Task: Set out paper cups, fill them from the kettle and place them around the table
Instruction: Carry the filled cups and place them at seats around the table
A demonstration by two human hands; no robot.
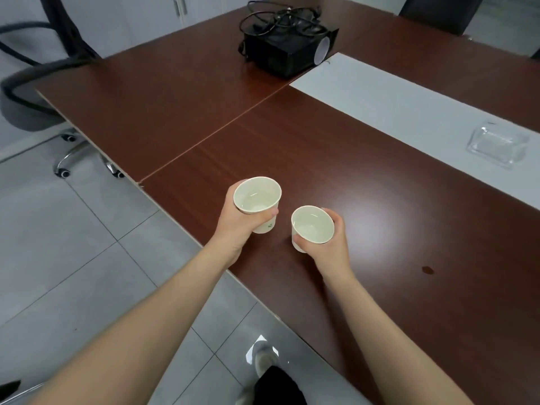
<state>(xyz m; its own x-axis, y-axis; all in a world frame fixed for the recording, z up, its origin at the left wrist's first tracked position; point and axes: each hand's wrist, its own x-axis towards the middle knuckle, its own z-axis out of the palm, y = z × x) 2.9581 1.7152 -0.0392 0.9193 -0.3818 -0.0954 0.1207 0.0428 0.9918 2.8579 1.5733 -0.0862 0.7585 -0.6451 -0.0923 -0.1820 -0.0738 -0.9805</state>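
table (321, 147): dark red-brown wood grain, smooth, semi-gloss, patch of light glare
centre strip (394, 103): white, smooth, matt
left cup (257, 197): white paper, matt outside, smooth lining
right cup (312, 226): white paper, matt, smooth lining
dish (496, 144): clear glass, glossy, thick edges
black box (286, 51): black casing, looks plastic, matt
cables (280, 21): black, slight rubbery sheen
floor (73, 229): grey tiles, polished, reflective
chair base (67, 156): chromed metal, shiny

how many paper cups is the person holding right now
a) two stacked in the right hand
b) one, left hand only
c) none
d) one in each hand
d: the left hand grips one paper cup and the right hand grips the other paper cup, fingers curled round each, and the two cups are apart.
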